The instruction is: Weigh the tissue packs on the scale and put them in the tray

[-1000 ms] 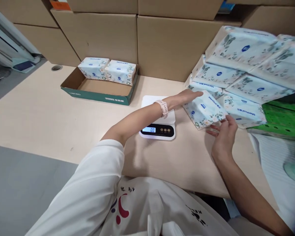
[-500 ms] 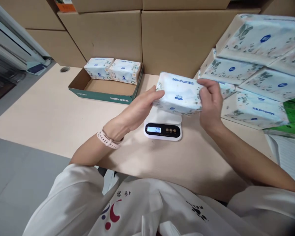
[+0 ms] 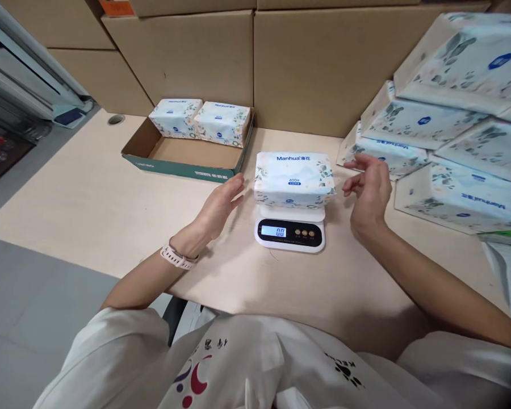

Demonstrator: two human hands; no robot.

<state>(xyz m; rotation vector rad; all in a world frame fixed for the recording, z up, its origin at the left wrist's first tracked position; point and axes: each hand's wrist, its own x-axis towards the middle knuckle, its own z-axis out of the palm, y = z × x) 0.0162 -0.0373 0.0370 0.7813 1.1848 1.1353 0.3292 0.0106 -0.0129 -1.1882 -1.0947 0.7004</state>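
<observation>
On the white scale [image 3: 290,234] a tissue pack [image 3: 293,187] was laid, flanked by the left hand [image 3: 217,209], fingers straight, and the right hand [image 3: 370,194], loosely curled; nothing was gripped. The pack was judged light, soft and easily dented, best grasped at its short ends. Its long axis was aligned left-to-right, lettering [image 3: 293,159] readable from the near side.

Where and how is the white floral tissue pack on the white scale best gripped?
Probably its two short ends, one hand from each side: the white floral tissue pack lies flat and lengthwise across the white scale, both ends uncovered, left hand and right hand apart from them.
</observation>
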